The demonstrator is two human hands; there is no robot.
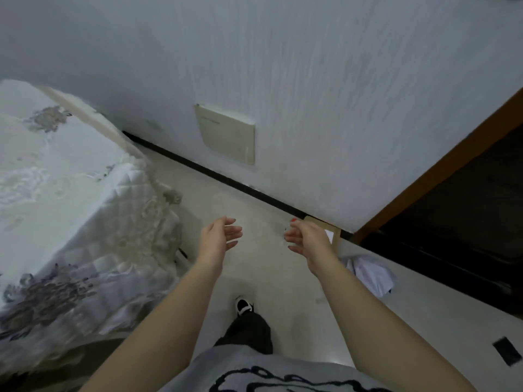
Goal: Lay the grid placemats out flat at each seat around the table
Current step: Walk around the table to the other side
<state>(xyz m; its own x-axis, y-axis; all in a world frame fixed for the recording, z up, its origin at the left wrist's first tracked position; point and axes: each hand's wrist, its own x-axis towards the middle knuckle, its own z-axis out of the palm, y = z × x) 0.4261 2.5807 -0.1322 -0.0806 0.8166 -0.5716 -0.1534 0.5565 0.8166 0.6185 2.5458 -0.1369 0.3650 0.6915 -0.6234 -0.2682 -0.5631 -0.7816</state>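
Observation:
No grid placemat shows in the head view. The table [51, 176] stands at the left under a white quilted cloth with grey flower prints that hangs down its side. My left hand [219, 237] and my right hand [307, 239] are held out in front of me over the pale floor, palms turned toward each other, fingers apart. Both hands hold nothing. They are to the right of the table and not touching it.
A white textured wall [311, 94] with a beige cover plate [226, 134] and a dark skirting runs ahead. A dark doorway with a brown frame [441, 171] opens at the right. Crumpled white paper [370, 274] lies on the floor. My shoe [243, 305] is below.

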